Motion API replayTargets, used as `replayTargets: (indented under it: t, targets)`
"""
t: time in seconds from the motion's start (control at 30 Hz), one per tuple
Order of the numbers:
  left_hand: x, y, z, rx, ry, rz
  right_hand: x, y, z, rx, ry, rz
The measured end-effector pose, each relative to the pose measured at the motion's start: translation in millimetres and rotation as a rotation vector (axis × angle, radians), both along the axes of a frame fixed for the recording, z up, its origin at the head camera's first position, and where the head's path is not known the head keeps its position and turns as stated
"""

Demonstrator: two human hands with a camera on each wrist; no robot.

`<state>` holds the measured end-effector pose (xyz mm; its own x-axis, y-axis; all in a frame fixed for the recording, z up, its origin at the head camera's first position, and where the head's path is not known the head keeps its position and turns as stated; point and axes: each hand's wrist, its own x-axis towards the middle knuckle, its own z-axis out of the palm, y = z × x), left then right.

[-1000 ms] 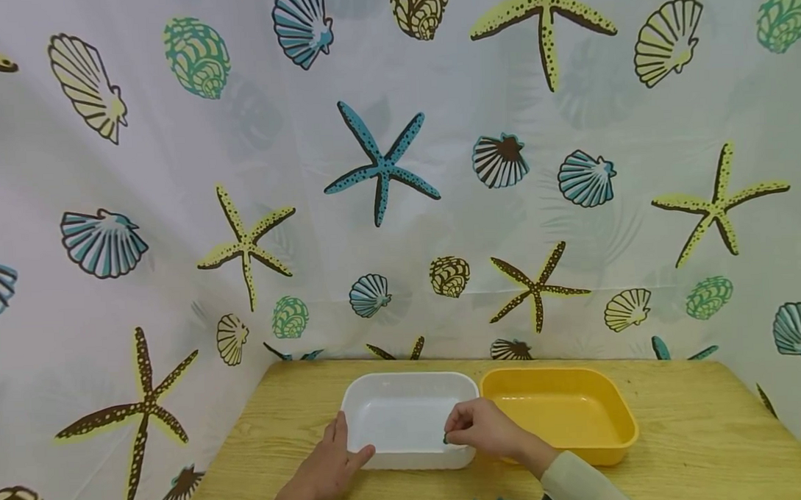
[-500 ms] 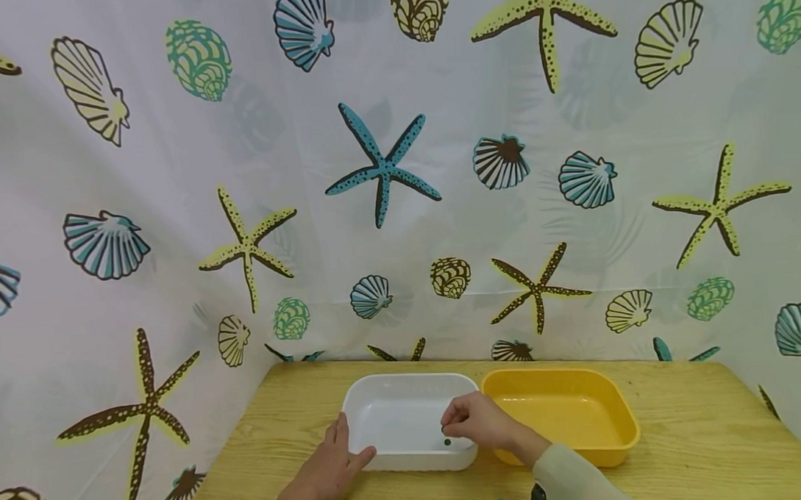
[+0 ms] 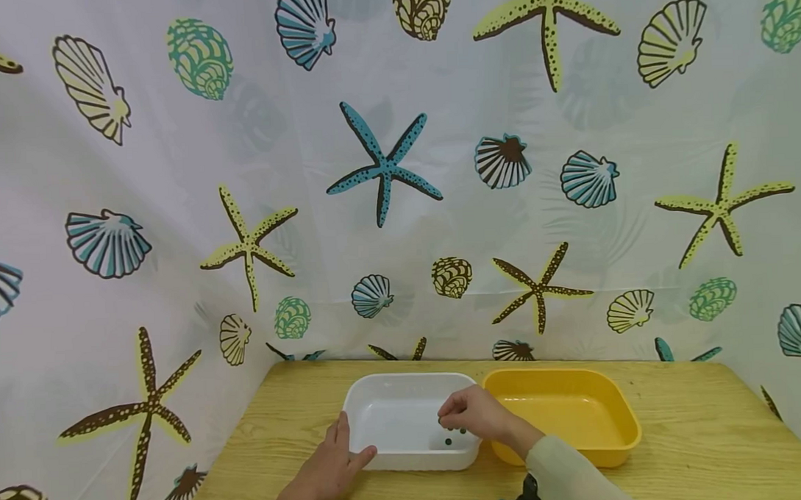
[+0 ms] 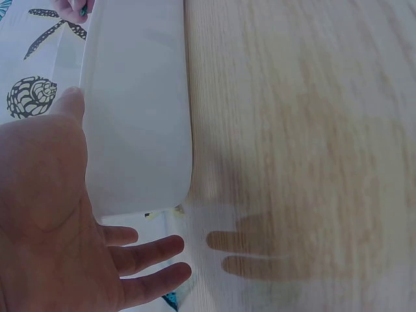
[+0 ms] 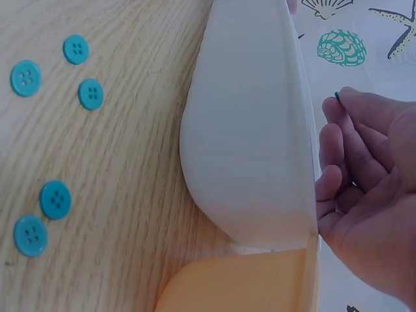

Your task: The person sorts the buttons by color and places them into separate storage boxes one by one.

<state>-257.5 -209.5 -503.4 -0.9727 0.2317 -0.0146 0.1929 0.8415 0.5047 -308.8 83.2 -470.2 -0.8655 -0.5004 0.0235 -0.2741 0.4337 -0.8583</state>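
Note:
In the head view, my right hand [image 3: 477, 413] is over the right end of the white tray [image 3: 395, 462]. Its thumb and forefinger pinch a small green button [image 5: 337, 95], seen edge-on in the right wrist view. Below the fingers, a dark green button [image 3: 448, 442] lies on the tray floor, and another green button [image 3: 463, 430] shows close by, partly behind the hand. My left hand [image 3: 330, 464] rests at the tray's left end with its fingers extended along the side and the thumb at the front rim.
Right beside the white tray stands a yellow tray [image 3: 559, 421]. Several blue four-hole buttons [image 5: 55, 199] lie on the wooden table [image 3: 698, 431] in front of the trays. A curtain [image 3: 439, 226] printed with shells and starfish surrounds the table at the back and sides.
My right hand has shifted slightly left and away from me over the white tray. A green button has come to lie on the tray floor, and more show under the hand. The left hand stays put.

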Motion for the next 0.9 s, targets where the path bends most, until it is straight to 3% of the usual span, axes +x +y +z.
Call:
replayTargets:
  t: [0.9]
  targets:
    - [1.8,0,1.2,0.012,-0.018,0.004,-5.8,-11,-2.5,0.095,0.031,-0.058]
